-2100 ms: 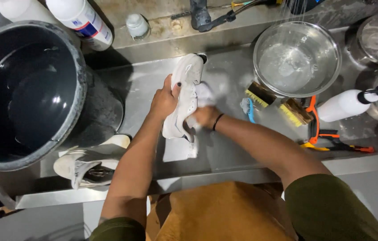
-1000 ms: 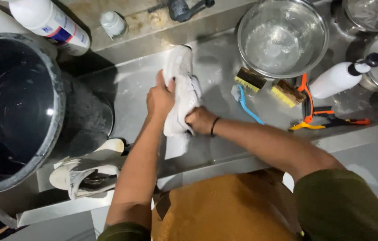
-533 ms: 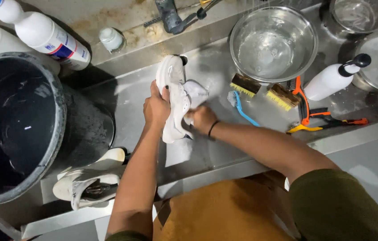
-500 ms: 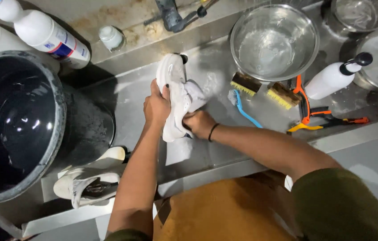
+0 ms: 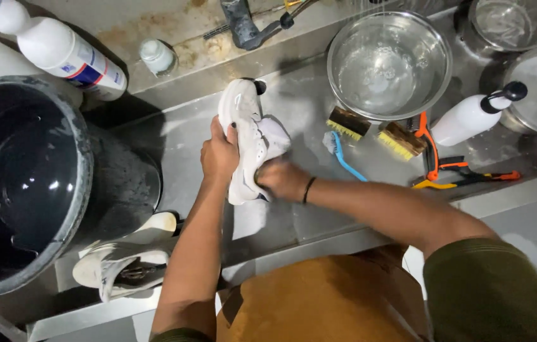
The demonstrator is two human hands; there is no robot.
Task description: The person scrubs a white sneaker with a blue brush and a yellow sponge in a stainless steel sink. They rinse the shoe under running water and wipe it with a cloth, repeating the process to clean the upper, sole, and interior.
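A white sneaker is held over the steel sink basin, its toe pointing away from me. My left hand grips its left side. My right hand, with a dark band on the wrist, presses a white cloth against the shoe's right side. A pale strip hangs below the shoe toward the sink's front edge.
A second white sneaker lies at the front left beside a large dark bucket. Two metal bowls, scrub brushes, a blue toothbrush, a white spray bottle and bottles surround the basin.
The view has drifted slightly. My right hand with the cloth has shifted lower along the shoe's side. My left hand keeps its grip on the sneaker.
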